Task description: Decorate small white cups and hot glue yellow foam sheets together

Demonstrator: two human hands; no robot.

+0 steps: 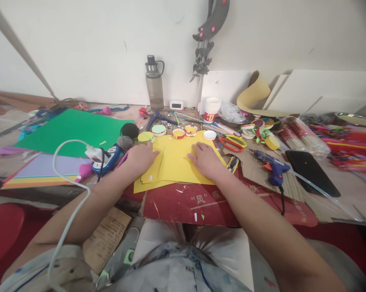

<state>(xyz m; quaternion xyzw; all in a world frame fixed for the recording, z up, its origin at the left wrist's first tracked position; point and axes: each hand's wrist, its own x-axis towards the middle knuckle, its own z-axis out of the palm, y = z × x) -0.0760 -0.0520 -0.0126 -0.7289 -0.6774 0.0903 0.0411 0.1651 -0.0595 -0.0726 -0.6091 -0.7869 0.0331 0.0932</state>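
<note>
Stacked yellow paper sheets (183, 162) lie in front of me on a red printed board (170, 207). My right hand (206, 163) rests flat on the right part of the top sheet, fingers spread. At the left side of the stack is my left hand (144, 158), its thumb apart from the fingers and the palm turned down; the fingers are partly hidden. Just beyond it sits a round piece with a yellow-green top (146, 137). More small round pieces line the sheet's far edge: a pale green one (159, 130), red-rimmed yellow ones (178, 134) and a white one (210, 135).
On the right lie red-and-yellow scissors (233, 142), a utility knife (232, 164), a blue glue gun (275, 168) and a black phone (313, 172). A water bottle (155, 89) and paper cup (212, 109) stand behind. Green paper (73, 132) and a corded blue device (108, 160) are left.
</note>
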